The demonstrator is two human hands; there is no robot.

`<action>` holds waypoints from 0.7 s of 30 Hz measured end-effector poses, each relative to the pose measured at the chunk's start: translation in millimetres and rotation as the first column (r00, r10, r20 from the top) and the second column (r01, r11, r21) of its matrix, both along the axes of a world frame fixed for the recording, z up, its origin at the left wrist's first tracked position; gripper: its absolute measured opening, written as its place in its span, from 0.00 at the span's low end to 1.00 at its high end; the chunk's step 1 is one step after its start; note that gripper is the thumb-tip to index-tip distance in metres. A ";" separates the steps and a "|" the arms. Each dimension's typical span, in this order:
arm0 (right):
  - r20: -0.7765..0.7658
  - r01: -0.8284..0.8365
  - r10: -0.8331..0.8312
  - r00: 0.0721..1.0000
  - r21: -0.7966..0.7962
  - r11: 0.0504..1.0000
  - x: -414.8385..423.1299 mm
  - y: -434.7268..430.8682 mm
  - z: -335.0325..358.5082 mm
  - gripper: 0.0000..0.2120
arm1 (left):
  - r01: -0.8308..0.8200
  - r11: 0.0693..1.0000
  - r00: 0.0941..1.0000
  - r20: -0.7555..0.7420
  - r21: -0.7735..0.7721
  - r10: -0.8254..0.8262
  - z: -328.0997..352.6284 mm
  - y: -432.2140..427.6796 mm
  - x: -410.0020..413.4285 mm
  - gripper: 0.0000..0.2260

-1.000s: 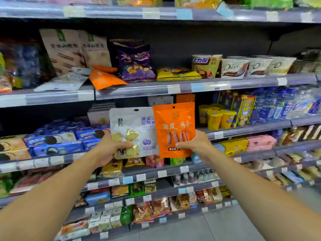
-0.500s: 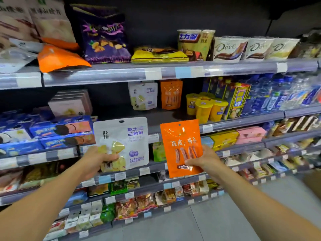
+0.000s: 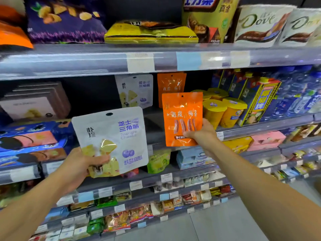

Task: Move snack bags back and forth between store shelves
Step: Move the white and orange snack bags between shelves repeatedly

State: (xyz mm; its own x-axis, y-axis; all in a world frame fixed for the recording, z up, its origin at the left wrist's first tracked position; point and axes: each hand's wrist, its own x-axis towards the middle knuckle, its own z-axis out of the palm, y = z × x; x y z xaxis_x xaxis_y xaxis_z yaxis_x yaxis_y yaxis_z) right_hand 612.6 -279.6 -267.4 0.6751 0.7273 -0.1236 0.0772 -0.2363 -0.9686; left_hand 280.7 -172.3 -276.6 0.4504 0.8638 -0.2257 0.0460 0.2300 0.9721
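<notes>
Hands both loaded: left hand (image 3: 81,164) grips the white cheese bag (image 3: 111,136) by its lower left corner, thumb on the front. Right hand (image 3: 202,136) pinches the orange bag (image 3: 182,115) near its bottom right corner.

Progress: mid-carry, I'd say. Neither bag is set down.
- Middle shelf (image 3: 264,126) has a dark open gap w/ one matching white bag (image 3: 134,91) and one matching orange bag (image 3: 171,86) standing at the back. Prob. the drop spot.
- White cheese bag hangs lower, in front of the shelf lip and the level below.
- Orange bag is up at shelf height, just beside the yellow cups (image 3: 224,112), partly covering its twin.
- Left to do: place both, let go, then more rounds, since the job is back & forth.

Hard to see:
- Top shelf (image 3: 86,61) goods are cut off by the frame edge.
- Shelf depth behind the bags is too dark to judge.
- Fingers behind both bags are hidden.
- Price tags (image 3: 166,177) are blurred, unreadable.
</notes>
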 end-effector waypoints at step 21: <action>-0.051 -0.007 0.011 0.999 0.079 0.997 78.8 166.5 -55.9 0.21 | -0.060 0.997 0.998 -0.008 0.048 0.061 -1.3 42.1 64.5 0.48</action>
